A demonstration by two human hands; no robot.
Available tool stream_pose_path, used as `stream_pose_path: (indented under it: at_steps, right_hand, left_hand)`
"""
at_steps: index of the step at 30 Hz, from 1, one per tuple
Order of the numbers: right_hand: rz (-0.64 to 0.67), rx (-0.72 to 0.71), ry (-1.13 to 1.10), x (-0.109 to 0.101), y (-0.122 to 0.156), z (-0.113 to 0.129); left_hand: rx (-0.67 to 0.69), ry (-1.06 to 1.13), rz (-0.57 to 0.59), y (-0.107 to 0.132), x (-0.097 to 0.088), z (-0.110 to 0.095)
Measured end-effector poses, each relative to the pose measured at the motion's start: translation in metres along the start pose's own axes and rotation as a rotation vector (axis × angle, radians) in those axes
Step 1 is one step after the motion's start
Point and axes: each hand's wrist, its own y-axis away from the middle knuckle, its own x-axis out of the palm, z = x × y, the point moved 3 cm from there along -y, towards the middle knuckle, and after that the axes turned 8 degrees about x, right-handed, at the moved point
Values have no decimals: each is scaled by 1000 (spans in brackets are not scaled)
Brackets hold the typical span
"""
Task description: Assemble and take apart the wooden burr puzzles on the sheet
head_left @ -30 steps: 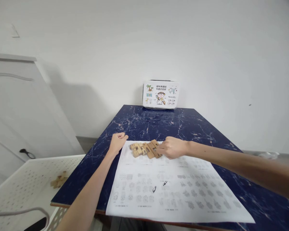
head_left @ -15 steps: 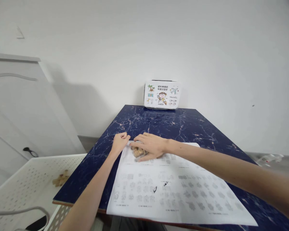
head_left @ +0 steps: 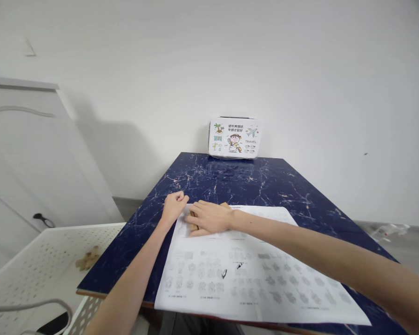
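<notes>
My right hand (head_left: 209,216) lies palm down, fingers spread, over a group of small light-brown wooden pieces (head_left: 193,226) at the upper left of a printed white sheet (head_left: 251,260). It hides most of them. Another bit of wood (head_left: 225,205) shows just behind its knuckles. Closed in a fist, my left hand (head_left: 174,204) rests on the blue table at the sheet's upper left corner. Nothing shows between its fingers. The sheet carries rows of small grey pictures and two dark marks.
A white box with cartoon prints (head_left: 234,137) stands at the back of the dark blue marbled table (head_left: 237,179), against the wall. To the left is a white perforated tray (head_left: 45,260) with a wooden piece (head_left: 88,258) in it. A clear plastic item (head_left: 391,231) lies beyond the right edge.
My right hand has shifted slightly left and lower over the wooden pieces, covering more of them. A bit of wood now shows behind it. My left fist stays in place.
</notes>
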Motion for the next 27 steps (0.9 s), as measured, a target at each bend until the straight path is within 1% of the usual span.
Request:
stream_pose_path:
  at_steps: [3,5,7,9,11,13,15,18,20,21,22,23,24,27]
  right_hand:
    - [-10,-17,-64,-10,13,20]
    - [-17,-56,-110,-17,31,36]
    - [-11,-36,-150,-24,53,50]
    - [5,66,-185,-29,77,58]
    - [15,259,-206,-34,101,61]
    - [-1,449,-202,-38,124,62]
    - [-24,601,-196,-40,143,65]
    - [-54,813,-181,-41,164,70]
    - [-72,913,-184,-40,172,73]
    - [-84,951,-192,-40,175,75]
    - [-101,981,-206,-39,177,76]
    - [-123,1012,-224,-38,179,77]
    - [-147,1040,-246,-37,181,78]
    - [-230,1100,-342,-34,191,83]
  left_hand:
    - [-6,-14,-7,1,0,-1]
    - [-12,-26,-12,1,1,-2]
    - [-17,-40,-20,1,0,-3]
    - [-18,-58,-36,2,-1,-7]
    - [-14,-77,-48,6,-4,-16]
    - [-3,-88,-31,15,-6,-33]
    - [14,-95,16,28,-7,-58]
    - [50,-67,230,59,-2,-107]
    - [59,-31,401,83,7,-138]
    - [60,-26,462,95,11,-151]
    - [62,-35,495,107,16,-160]
    - [59,-47,503,117,21,-167]
    - [46,-61,486,127,26,-171]
    - [60,-118,421,148,41,-173]
